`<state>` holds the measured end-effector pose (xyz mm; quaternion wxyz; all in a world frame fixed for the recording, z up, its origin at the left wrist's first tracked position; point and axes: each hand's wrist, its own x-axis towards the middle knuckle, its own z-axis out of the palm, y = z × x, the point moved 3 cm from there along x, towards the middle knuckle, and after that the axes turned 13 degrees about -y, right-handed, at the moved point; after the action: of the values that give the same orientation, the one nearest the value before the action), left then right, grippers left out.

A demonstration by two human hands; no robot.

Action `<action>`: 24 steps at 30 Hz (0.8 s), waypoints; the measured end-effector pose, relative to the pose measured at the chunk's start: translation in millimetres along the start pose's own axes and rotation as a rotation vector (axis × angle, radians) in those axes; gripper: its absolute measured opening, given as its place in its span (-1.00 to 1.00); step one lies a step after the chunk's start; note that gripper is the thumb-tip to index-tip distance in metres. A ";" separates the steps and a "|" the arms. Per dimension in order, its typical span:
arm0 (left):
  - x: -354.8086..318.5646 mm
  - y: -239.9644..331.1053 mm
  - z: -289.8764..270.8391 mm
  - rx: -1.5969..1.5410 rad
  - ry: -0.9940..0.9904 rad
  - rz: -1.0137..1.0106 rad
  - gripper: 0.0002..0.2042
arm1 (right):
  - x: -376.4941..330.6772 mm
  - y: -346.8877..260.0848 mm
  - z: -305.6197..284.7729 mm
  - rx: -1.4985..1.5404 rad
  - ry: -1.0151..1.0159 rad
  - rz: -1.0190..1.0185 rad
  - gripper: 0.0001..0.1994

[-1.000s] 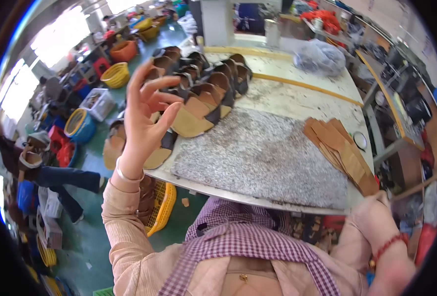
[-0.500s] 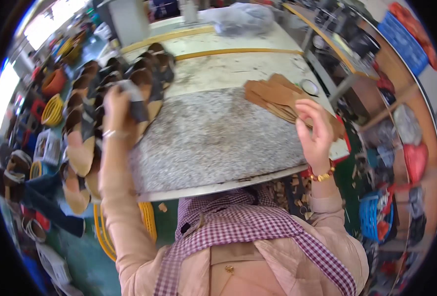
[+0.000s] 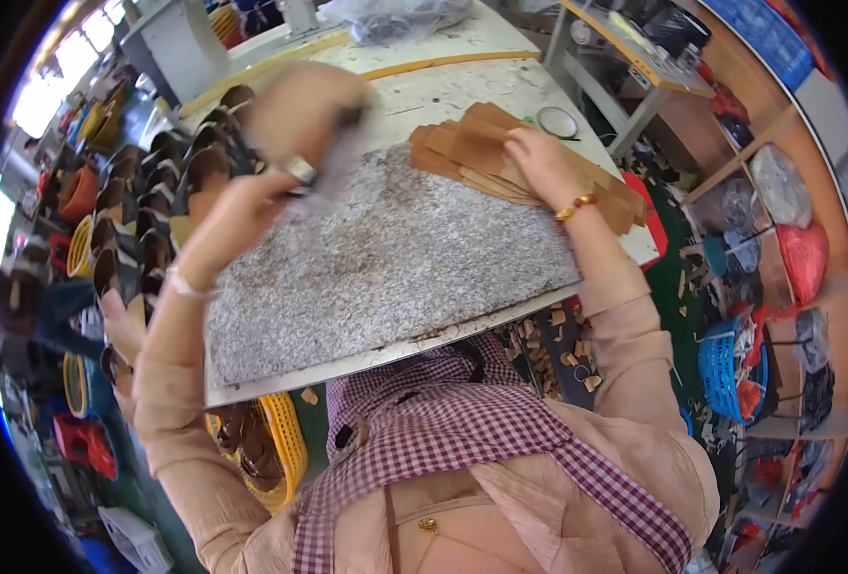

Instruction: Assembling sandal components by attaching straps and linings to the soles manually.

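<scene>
My left hand (image 3: 252, 201) is closed round the end of a half-made shoe (image 3: 311, 107) with a tan sole and dark parts, smeared by motion, held up over the left of the worktable. My right hand (image 3: 543, 165) reaches onto a fanned stack of brown leather pieces (image 3: 443, 143) at the table's right; its fingers are pressed together at a top piece, their tips partly hidden. A grey speckled mat (image 3: 395, 258) lies under both arms. Rows of dark and tan half-made shoes (image 3: 209, 165) stand beside the table on the left.
A roll of tape (image 3: 557, 122) lies behind the leather stack. Clear plastic wrapping (image 3: 395, 19) sits at the table's back. A yellow basket (image 3: 288, 450) with brown shoes is below the front edge; a blue basket (image 3: 720, 373) stands at right. Scraps litter the floor.
My left hand has lifted a half-made shoe away from the rows and brought it over the table. My right hand has come down onto the brown leather pieces. The view has shifted.
</scene>
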<state>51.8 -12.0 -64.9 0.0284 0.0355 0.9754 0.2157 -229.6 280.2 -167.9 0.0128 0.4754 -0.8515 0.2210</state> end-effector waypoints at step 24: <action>-35.6 50.8 75.6 -0.496 0.195 0.207 -0.85 | -91.8 -168.0 -63.8 1.633 0.020 -0.002 -0.67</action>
<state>95.5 62.7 -110.4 -0.0801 0.1060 0.8821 0.4519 -54.3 303.1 -70.4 -0.3298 0.3339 -0.4216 0.7759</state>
